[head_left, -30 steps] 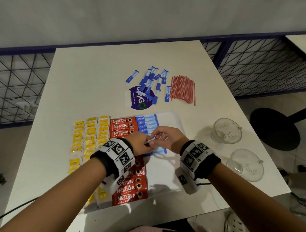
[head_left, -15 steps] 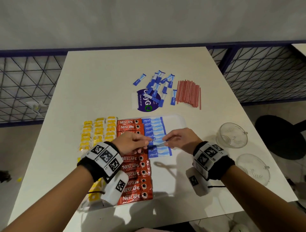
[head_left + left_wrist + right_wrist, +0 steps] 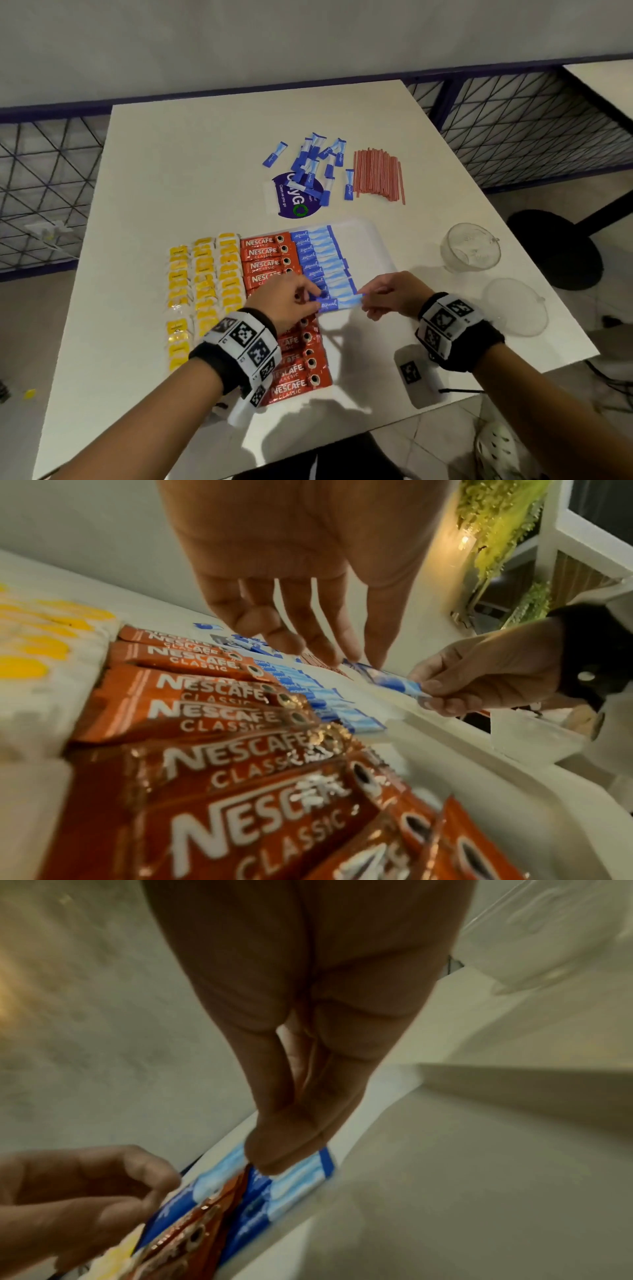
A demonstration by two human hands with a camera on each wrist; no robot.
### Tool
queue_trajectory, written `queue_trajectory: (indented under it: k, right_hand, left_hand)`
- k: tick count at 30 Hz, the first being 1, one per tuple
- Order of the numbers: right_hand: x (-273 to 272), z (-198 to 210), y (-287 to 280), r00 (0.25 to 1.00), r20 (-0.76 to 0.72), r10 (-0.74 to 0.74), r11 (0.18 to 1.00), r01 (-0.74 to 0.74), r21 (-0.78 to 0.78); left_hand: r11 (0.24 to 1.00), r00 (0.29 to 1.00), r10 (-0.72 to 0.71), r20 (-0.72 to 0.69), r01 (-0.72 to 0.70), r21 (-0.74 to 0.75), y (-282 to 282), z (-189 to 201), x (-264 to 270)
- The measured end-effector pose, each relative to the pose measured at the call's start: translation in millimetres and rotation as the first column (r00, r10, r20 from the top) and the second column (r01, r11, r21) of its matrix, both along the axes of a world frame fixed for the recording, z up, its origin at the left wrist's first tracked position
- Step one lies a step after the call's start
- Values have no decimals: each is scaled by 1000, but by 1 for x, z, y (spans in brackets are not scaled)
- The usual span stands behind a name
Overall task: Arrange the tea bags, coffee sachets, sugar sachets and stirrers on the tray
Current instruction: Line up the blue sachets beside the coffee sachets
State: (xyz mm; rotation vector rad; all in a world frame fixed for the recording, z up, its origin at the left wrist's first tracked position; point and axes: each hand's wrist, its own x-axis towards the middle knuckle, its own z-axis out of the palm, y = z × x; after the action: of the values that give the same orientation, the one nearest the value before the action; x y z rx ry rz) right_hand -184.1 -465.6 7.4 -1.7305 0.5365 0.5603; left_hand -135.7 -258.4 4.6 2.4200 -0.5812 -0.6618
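a white table [image 3: 191,164] stands against a pale wall with a dark mesh railing behind it, and a white tray [image 3: 371,240] lies near its front edge. on the tray sit three columns of yellow tea bags [image 3: 205,277], a column of red coffee sachets [image 3: 270,255], and a column of blue sugar sachets [image 3: 320,255]. a second ago both hands worked close together over the tray; since then they have drawn apart, stretching one sugar sachet [image 3: 337,303] flat between them at the near end of the blue column. the left hand [image 3: 291,298] pinches its dark end, and the right hand [image 3: 394,296] pinches its pale end between thumb and fingertips [image 3: 274,1153]. the left wrist view shows this sachet slightly raised off the tray. this looks like the laying-down of the next sachet in line, so the sugar column is only partly built. a loose pile of sugar sachets [image 3: 315,164] and a bundle of red stirrers [image 3: 378,173] wait at the far side of the table, near a purple sticker [image 3: 296,202]. two glass cups [image 3: 471,246] stand to the right.
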Motion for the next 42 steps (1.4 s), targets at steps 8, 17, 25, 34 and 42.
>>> queue_trajectory:
  k: [8, 17, 25, 34, 42]
  right_hand:
    - [-13, -18, -6, 991, -124, -43, 999, 43, 0]
    - [6, -21, 6, 983, -154, -96, 995, 96, -7]
    - [10, -27, 2, 987, -149, -63, 998, 61, -18]
    - [15, -28, -2, 979, -197, 50, 995, -65, -71]
    - [51, -8, -21, 990, -139, 11, 988, -32, -148]
  left_hand:
    - [955, 983, -126, 137, 82, 283, -7, -1, -13]
    - [872, 959, -223, 174, 117, 476, -31, -8, -19]
    - [871, 964, -173, 201, 54, 489, -40, -11, -15]
    - [882, 969, -158, 188, 53, 468, -41, -11, -13]
    - [927, 989, -91, 115, 42, 373, -31, 19, 21]
